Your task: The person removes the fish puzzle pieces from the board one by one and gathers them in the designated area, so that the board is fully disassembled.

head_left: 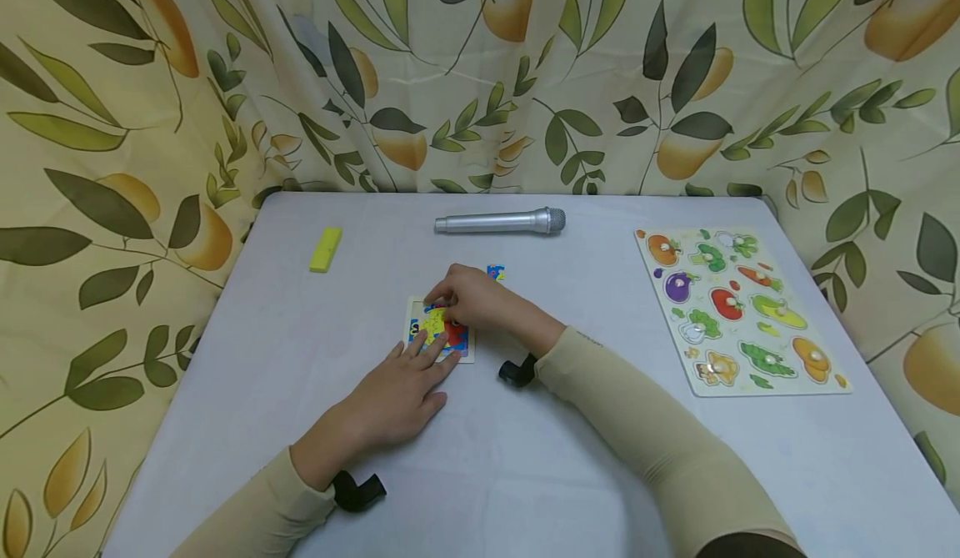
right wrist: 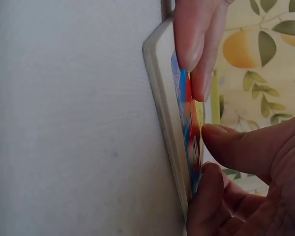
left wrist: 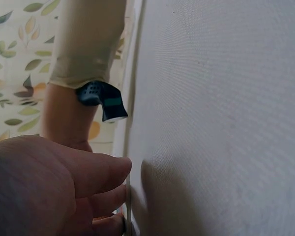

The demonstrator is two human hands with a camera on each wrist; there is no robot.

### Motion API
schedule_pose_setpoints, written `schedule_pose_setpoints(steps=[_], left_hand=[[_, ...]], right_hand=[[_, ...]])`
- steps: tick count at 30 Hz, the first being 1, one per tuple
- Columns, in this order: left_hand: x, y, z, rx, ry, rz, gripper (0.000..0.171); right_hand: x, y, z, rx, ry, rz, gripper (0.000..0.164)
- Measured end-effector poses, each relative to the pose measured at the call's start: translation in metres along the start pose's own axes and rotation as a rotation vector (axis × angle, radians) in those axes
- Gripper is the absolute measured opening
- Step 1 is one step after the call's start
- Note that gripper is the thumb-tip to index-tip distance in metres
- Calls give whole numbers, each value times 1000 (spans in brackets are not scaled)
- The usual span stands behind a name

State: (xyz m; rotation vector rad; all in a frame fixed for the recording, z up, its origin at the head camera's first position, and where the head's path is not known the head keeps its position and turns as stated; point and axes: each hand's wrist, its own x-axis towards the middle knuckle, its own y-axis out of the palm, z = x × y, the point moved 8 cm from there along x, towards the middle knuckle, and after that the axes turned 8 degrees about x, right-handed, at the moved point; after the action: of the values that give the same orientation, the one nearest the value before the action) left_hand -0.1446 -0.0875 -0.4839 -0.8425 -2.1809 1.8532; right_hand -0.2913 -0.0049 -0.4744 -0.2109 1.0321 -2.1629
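A small jigsaw puzzle [head_left: 435, 322] with a yellow, red and blue picture lies in a pale tray frame on the table. My left hand [head_left: 397, 395] rests its outstretched fingertips on the lower part of the picture. At the top edge my right hand [head_left: 480, 298] has its thumb and fingers curled down on a puzzle piece, mostly hidden under them. The right wrist view shows that thumb [right wrist: 236, 147] against the picture and the fingers at the frame's rim. One loose blue puzzle piece [head_left: 496, 272] lies just behind the right hand.
A silver microphone [head_left: 498, 222] lies near the back edge. To the left is a yellow-green block [head_left: 326, 249]. A vegetable peg board [head_left: 738, 312] lies at the right. Patterned curtains [head_left: 480, 74] hang behind the white-covered table [head_left: 247, 374].
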Motion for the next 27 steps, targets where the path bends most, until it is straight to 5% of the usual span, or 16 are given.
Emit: schedule_pose_setpoints(steps=[6,27], left_hand=[[0,1,0,4,4,-1,61],[0,1,-1,16,0,2,61]], right_hand=[[0,3,0,-49,2,12,30],[-7,0,-3,104,92,-72,28]])
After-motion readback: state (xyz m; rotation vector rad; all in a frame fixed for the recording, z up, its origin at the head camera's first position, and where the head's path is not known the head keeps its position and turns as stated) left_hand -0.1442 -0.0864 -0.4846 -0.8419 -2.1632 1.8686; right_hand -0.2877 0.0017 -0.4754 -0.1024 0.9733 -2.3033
